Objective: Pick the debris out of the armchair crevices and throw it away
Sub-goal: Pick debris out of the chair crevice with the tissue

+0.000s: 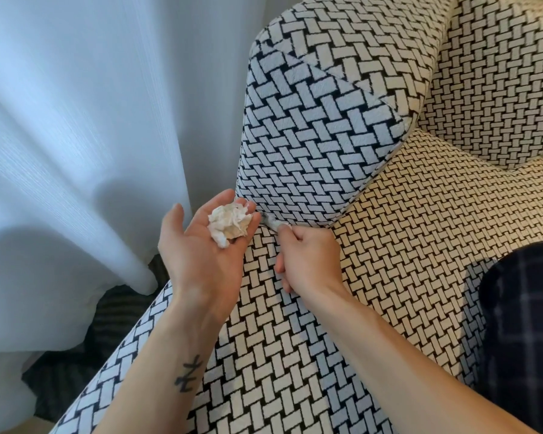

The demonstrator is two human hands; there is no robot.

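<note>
The armchair (405,245) is covered in a black-and-white woven pattern and fills the middle and right of the view. My left hand (198,249) lies palm up beside the armrest, cradling a crumpled white paper wad (229,225) on its fingers. My right hand (308,258) is pinched on a small white paper scrap (275,223) that sticks out of the crevice where the armrest meets the seat cushion. Part of the scrap is hidden inside the crevice.
A white sheer curtain (76,136) hangs to the left of the chair, down to a dark striped floor covering (85,349). My leg in dark plaid fabric (521,333) rests on the seat at the right. No bin is in view.
</note>
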